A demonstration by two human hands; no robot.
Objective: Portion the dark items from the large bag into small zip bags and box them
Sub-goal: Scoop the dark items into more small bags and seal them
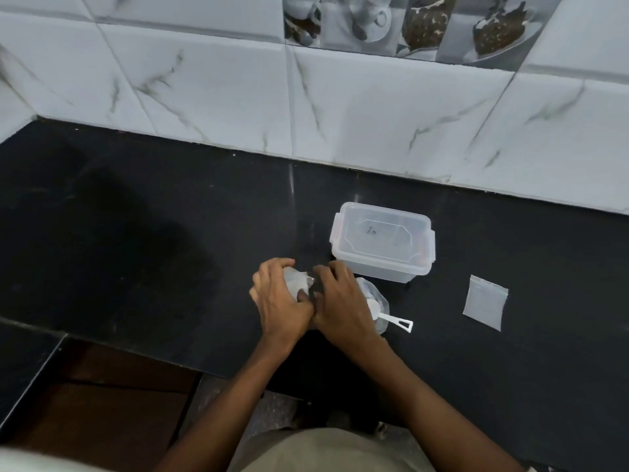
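My left hand (279, 301) and my right hand (337, 301) meet over a small clear zip bag (296, 281) on the black counter, and both pinch it. Its contents are hidden by my fingers. Just right of my right hand lies the large clear bag (374, 299), crumpled, with a white plastic scoop (391, 316) resting on it, handle pointing right. Behind these stands a clear plastic box (383, 241) with its clip lid on. An empty small zip bag (485, 301) lies flat farther right.
The black counter (136, 233) runs left and right, backed by a white marble-tiled wall (340, 114). The counter's front edge passes just below my wrists, with a lower step (23, 352) at the left and brown floor beneath.
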